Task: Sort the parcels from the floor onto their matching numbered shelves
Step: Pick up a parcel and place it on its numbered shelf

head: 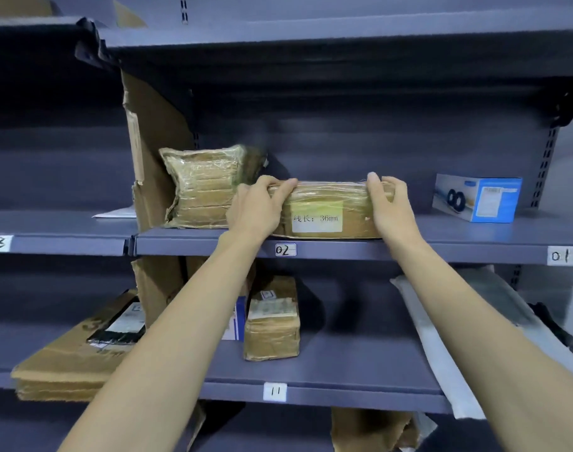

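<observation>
At shelf edge, parcel.

Tape-wrapped brown parcel with white label stands on shelf marked 02.

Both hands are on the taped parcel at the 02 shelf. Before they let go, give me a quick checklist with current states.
1. Shelf tag: the white handwritten label 02 sits right below the parcel: ok.
2. Parcel number matches 02: the brown tape-wrapped cardboard parcel shows only a white sticker with a length printed on it: cannot tell.
3. Support: the parcel's base lies on the grey metal shelf, near its front lip: ok.
4. Grip: the left hand and the right hand each hold one end: ok.
5. Neighbours: the leaning plastic-wrapped tan package stands close behind the left hand; contact cannot tell. The blue and white carton stands apart: ok.
</observation>
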A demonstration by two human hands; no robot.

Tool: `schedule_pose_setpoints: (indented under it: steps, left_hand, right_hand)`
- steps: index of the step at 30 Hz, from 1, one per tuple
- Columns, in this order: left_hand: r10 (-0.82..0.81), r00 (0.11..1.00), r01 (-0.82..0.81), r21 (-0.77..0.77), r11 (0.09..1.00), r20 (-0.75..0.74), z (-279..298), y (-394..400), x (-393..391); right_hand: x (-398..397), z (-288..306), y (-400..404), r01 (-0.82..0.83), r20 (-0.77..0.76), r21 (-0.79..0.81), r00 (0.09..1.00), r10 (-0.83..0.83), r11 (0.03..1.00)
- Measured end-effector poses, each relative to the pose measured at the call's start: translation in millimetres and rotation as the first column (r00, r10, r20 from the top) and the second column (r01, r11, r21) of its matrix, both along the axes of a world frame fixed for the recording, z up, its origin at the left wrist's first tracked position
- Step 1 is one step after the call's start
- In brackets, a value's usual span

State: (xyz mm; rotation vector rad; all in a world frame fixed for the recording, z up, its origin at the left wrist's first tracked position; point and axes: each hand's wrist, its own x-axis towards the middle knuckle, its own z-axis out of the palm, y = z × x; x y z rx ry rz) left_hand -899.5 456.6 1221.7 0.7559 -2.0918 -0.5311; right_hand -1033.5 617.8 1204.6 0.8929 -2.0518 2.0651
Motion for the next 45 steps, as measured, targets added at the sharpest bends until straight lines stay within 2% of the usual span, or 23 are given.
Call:
schedule_pose_setpoints:
  steps: [4,9,15,18,27,31,34,37,40,42,45]
  left_hand:
    - [0.031,0.998,-0.031,0.003,1.0,0.058,-0.3,-16.8,-24.4]
    - [-0.032,0.99,0.026,0.046,0.999,0.135,5.6,-41.1,-52.3]
    - [0.067,0.968,-0.035,-0.135,0.99,0.243,17.0,-70.7,-76.4]
    - [0.067,0.955,-0.021,-0.16,0.987,0.287,17.6,-81.3,-82.6]
    - [0.09,0.958,-0.027,-0.227,0.974,0.274,9.4,-80.1,-82.6]
    - [0.182,0.93,-0.078,-0.312,0.947,0.32,11.5,-79.6,-85.3]
    - [0.218,0.929,-0.093,-0.38,0.92,0.3,14.5,-71.5,-84.3]
    - [0.136,0.972,-0.036,-0.447,0.894,0.194,8.3,-50.1,-82.7]
    - [-0.092,0.99,0.125,-0.39,0.912,0.104,-1.3,-3.0,-85.0]
    - [-0.247,0.964,0.265,-0.314,0.912,0.096,-6.6,34.8,-92.1]
    - [-0.432,0.892,0.451,-0.26,0.854,0.131,-15.6,94.7,-108.5]
  right_hand:
    - [-33.0,6.2,-33.9,-0.041,0.02,0.046,0.999,0.04,0.998]
    - [-72.2,10.1,-63.0,-0.047,0.039,0.08,0.998,0.044,0.996]
    - [-98.7,17.0,-98.4,0.05,0.055,0.168,0.997,-0.06,0.985]
    - [-105.0,17.6,-105.6,0.057,0.047,0.18,0.997,-0.067,0.982]
    - [-94.3,8.8,-103.0,0.097,0.0,0.147,0.995,-0.098,0.984]
    - [-81.2,10.7,-92.8,0.127,-0.021,0.23,0.992,-0.125,0.965]
    - [-67.7,7.1,-76.0,0.124,-0.048,0.404,0.992,-0.115,0.906]
    - [-49.2,3.1,-51.1,0.184,-0.143,0.501,0.981,-0.13,0.846]
    - [-35.2,1.9,-17.2,0.273,-0.224,0.514,0.958,-0.18,0.813]
    - [-30.4,-1.8,12.5,0.353,-0.274,0.528,0.932,-0.238,0.773]
    - [-27.7,-12.4,67.3,0.467,-0.318,0.512,0.883,-0.346,0.721]
